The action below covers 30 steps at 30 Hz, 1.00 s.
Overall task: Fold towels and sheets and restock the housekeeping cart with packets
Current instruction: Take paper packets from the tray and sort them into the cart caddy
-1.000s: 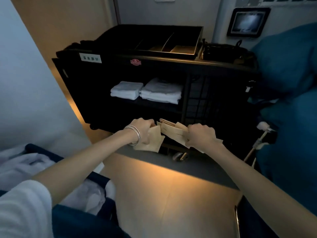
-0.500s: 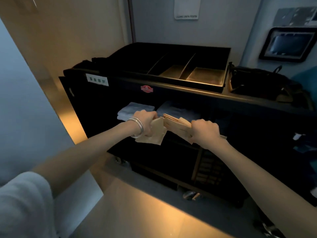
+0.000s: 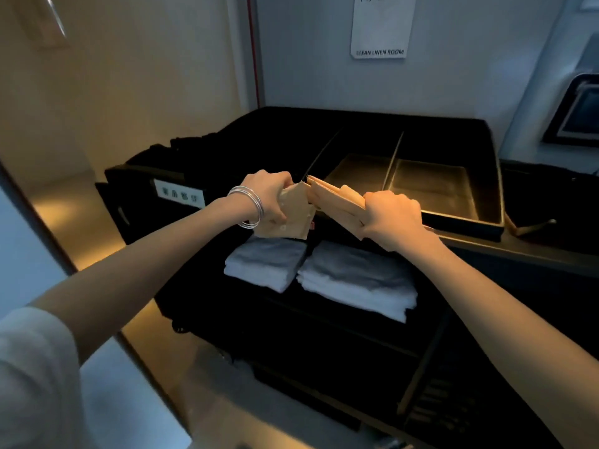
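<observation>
The left hand, bangles on its wrist, pinches one tan packet. The right hand grips a fanned bundle of packets, whose tips meet the single one. Both are held above the front edge of the black housekeeping cart, just before its divided top tray. On the shelf below lie two stacks of folded white towels.
</observation>
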{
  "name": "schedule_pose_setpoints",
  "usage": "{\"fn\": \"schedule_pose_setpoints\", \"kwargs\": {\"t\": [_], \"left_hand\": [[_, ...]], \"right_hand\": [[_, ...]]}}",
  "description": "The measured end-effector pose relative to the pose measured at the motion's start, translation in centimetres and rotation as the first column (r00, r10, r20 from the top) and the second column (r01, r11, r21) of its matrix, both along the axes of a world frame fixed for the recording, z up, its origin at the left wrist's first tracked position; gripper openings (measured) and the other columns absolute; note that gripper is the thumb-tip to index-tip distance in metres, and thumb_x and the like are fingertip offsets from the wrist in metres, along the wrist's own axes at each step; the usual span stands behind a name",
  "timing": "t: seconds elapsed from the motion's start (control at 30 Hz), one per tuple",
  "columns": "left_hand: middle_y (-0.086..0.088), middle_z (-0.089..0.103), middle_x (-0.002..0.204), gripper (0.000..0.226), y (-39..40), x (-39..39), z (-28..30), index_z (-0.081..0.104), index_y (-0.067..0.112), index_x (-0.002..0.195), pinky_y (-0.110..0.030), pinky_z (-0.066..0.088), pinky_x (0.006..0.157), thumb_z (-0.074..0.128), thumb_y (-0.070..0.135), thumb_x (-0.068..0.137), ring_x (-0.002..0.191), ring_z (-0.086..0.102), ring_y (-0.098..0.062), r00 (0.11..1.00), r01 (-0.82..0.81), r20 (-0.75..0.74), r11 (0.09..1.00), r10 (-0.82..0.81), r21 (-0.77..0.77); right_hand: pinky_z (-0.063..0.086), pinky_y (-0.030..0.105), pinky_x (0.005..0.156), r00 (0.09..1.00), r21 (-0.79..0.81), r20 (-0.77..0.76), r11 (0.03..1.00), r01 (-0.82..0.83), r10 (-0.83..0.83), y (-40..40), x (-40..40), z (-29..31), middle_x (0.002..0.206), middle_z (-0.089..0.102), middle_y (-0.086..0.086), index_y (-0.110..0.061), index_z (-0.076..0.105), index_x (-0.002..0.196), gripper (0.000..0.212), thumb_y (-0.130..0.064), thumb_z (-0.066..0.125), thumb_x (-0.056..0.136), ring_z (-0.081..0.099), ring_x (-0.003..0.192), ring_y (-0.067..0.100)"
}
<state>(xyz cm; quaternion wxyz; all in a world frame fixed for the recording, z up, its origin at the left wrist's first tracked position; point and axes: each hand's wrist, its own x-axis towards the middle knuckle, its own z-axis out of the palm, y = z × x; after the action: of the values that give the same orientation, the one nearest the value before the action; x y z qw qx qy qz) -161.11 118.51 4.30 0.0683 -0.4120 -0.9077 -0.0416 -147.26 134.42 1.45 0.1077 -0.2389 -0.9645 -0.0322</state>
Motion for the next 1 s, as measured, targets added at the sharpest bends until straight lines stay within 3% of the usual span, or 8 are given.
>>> {"fn": "schedule_pose_setpoints", "kwargs": {"t": [0.13, 0.27, 0.53, 0.73, 1.0], "left_hand": [[-0.009, 0.062, 0.108, 0.057, 2.1, -6.7, 2.5, 0.051, 0.018, 0.116, -0.031, 0.04, 0.071, 0.079, 0.029, 0.067, 0.101, 0.056, -0.028, 0.996, 0.081, -0.046, 0.997, -0.08, 0.015], [-0.007, 0.062, 0.109, 0.056, 5.3, -11.9, 4.3, 0.051, 0.017, 0.117, -0.029, 0.04, 0.071, 0.077, 0.028, 0.069, 0.101, 0.057, -0.026, 0.989, 0.146, -0.022, 0.986, -0.145, 0.081], [-0.006, 0.062, 0.112, 0.056, 13.9, -15.6, 3.7, 0.052, 0.019, 0.116, -0.03, 0.039, 0.073, 0.078, 0.03, 0.069, 0.103, 0.058, -0.026, 0.966, 0.241, 0.055, 0.955, -0.254, 0.172], [-0.006, 0.06, 0.116, 0.06, 16.1, -18.0, 2.9, 0.05, 0.02, 0.119, -0.033, 0.044, 0.078, 0.079, 0.032, 0.067, 0.107, 0.056, -0.026, 0.967, 0.238, 0.07, 0.967, -0.245, 0.093], [-0.01, 0.062, 0.116, 0.06, 13.4, -24.0, 4.2, 0.053, 0.015, 0.118, -0.032, 0.043, 0.082, 0.08, 0.029, 0.067, 0.111, 0.055, -0.03, 0.991, 0.085, 0.089, 0.979, -0.102, 0.183]], "right_hand": [[0.038, 0.031, 0.068, 0.995, -0.021, -0.084, 0.998, 0.061, -0.062, 0.9, -5.7, 1.6, 0.09, 0.057, 0.003, -0.012, 0.057, 0.109, 0.041, -0.035, 0.07, 0.078, 0.055, 0.079, 0.024], [0.045, 0.035, 0.077, 0.971, -0.092, -0.167, 0.984, 0.155, -0.169, 2.7, -10.2, 2.8, 0.104, 0.062, 0.007, -0.011, 0.056, 0.115, 0.045, -0.036, 0.07, 0.08, 0.061, 0.095, 0.026], [0.041, 0.03, 0.072, 0.88, -0.164, -0.222, 0.906, 0.39, -0.419, 6.9, -15.2, 2.6, 0.106, 0.063, 0.007, -0.011, 0.055, 0.119, 0.05, -0.041, 0.069, 0.08, 0.062, 0.098, 0.026], [0.04, 0.028, 0.07, 0.894, -0.219, -0.182, 0.904, 0.368, -0.409, 9.2, -16.4, 1.1, 0.11, 0.062, 0.006, -0.011, 0.054, 0.123, 0.055, -0.042, 0.069, 0.081, 0.062, 0.101, 0.023], [0.046, 0.032, 0.072, 0.929, -0.222, -0.237, 0.947, 0.234, -0.285, 8.0, -22.6, 2.4, 0.108, 0.063, 0.008, -0.01, 0.055, 0.117, 0.051, -0.038, 0.072, 0.078, 0.062, 0.097, 0.027]]}}
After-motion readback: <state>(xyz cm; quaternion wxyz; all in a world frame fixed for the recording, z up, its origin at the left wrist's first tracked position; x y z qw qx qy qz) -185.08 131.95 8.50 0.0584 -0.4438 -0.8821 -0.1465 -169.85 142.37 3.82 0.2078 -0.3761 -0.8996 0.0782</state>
